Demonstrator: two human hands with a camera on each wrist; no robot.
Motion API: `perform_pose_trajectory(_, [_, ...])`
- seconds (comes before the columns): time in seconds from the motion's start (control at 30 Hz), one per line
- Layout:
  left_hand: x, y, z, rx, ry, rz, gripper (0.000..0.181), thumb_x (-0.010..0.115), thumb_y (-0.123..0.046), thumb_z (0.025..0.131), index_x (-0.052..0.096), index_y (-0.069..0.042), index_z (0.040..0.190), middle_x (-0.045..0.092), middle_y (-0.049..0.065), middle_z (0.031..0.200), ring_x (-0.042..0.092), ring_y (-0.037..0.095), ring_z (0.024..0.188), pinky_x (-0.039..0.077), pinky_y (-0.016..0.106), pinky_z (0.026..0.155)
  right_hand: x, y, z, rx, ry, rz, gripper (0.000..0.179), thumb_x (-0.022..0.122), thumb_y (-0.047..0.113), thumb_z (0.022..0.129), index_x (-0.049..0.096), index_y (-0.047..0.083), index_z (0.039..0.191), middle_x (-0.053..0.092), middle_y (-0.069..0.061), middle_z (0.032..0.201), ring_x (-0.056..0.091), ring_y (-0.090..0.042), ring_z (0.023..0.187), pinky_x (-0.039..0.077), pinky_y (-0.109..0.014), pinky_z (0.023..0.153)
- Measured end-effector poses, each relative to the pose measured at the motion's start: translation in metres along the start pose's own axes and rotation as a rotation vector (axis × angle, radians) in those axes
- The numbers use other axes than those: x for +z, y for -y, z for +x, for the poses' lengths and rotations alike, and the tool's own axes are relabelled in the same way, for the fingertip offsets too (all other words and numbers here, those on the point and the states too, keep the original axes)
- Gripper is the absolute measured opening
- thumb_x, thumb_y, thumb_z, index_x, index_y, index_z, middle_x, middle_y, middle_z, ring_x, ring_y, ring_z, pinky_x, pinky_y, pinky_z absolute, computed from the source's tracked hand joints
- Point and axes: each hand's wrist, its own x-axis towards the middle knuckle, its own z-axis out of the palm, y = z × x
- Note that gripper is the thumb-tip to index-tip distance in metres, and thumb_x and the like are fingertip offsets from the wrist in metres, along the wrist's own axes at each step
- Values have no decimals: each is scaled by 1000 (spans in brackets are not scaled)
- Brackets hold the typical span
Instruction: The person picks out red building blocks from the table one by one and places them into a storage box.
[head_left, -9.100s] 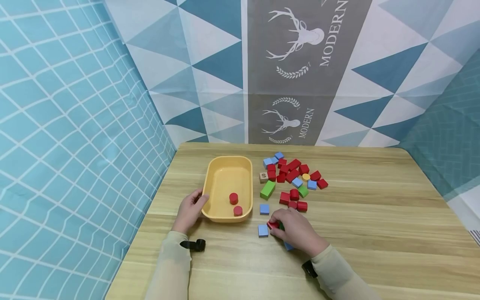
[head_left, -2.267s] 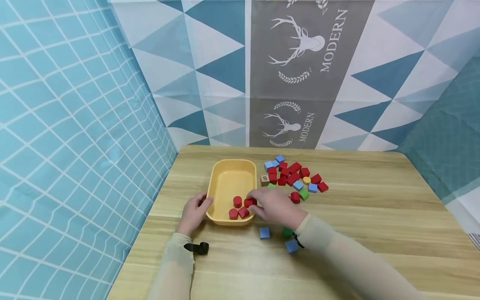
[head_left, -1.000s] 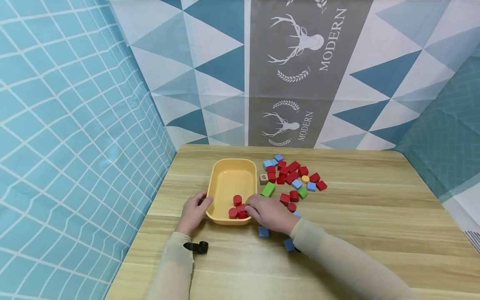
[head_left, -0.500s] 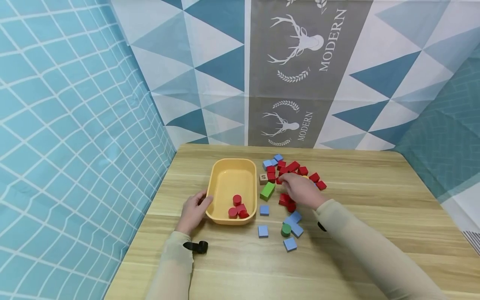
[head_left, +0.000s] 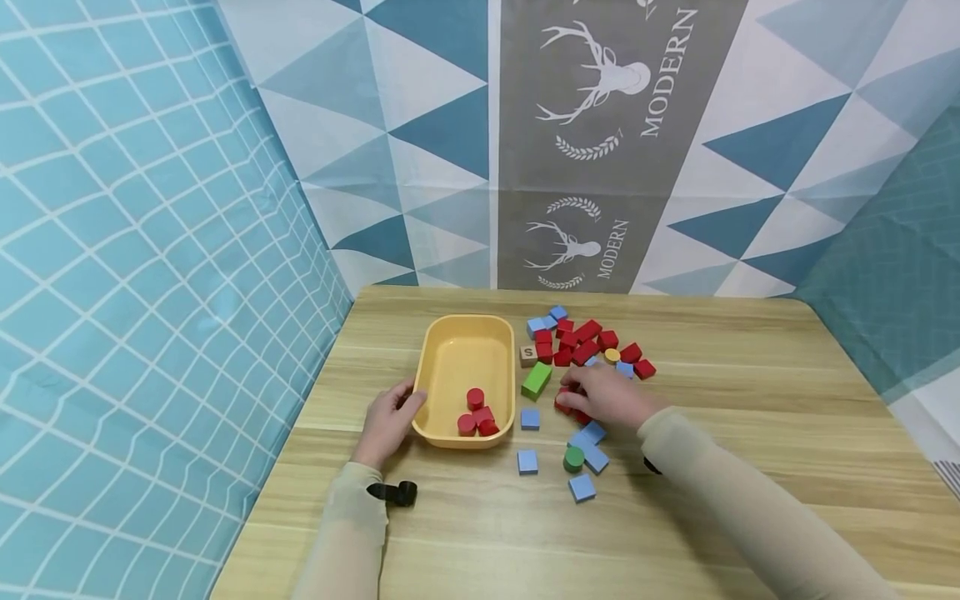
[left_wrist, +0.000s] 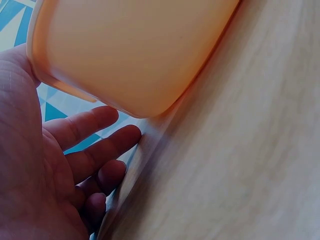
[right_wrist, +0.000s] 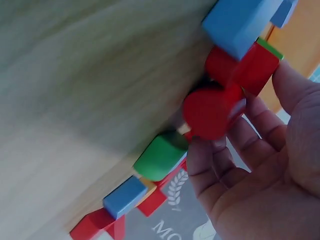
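Note:
In the head view my left hand (head_left: 387,422) holds the near-left side of the yellow tray (head_left: 424,367), thumb over the rim and fingers outside. The left wrist view shows those fingers (left_wrist: 95,145) loosely bent below the tray's wall (left_wrist: 135,50). Four-sided and round red pieces (head_left: 476,398) lie in the tray's near end. My right hand (head_left: 609,394) reaches into the scattered toy blocks. In the right wrist view its thumb and a finger pinch a red block (right_wrist: 257,70), while the other fingers curl by a red cylinder (right_wrist: 206,114). The hand hides part of both in the head view.
Red blocks (head_left: 585,352) cluster at the back, with a lettered wooden cube (head_left: 528,353) and a yellow disc (head_left: 612,355). A light green block (head_left: 536,380) lies beside the tray. Blue blocks (head_left: 527,462) and a green cylinder (head_left: 573,459) lie nearer.
My right hand has left the tray, where it let go of a red piece, and moved right to the red blocks. The left hand stays at the tray.

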Motion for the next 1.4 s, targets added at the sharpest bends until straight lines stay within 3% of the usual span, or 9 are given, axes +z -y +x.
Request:
perform_pose_trajectory(0.3, [0,-1,0,5,-4,-4,44,63,-37,106,70,-12,142,75,13,120,60,26,113,48,41,102,13,10,1,-33,-37,-37,28,71,34,104,76,15,124,78,0,111,68,-15,93,62,-43,93])
perform_pose_trajectory(0.6, [0,-1,-1,-10,2,4,46,61,-38,107,69,-12,143,74,13,122,60,25,114,48,41,102,18,16,-3,-18,-44,-94,34,69,34,105,73,14,132,75,-8,128,70,-28,119,59,-50,103])
perform_pose_trajectory(1.4, [1,0,1,3,-5,1,45,62,-40,106,70,-13,141,76,10,116,61,23,110,48,37,100,19,21,-5,-6,-52,-98,36,69,30,104,73,11,134,75,-9,129,70,-29,119,59,-51,103])
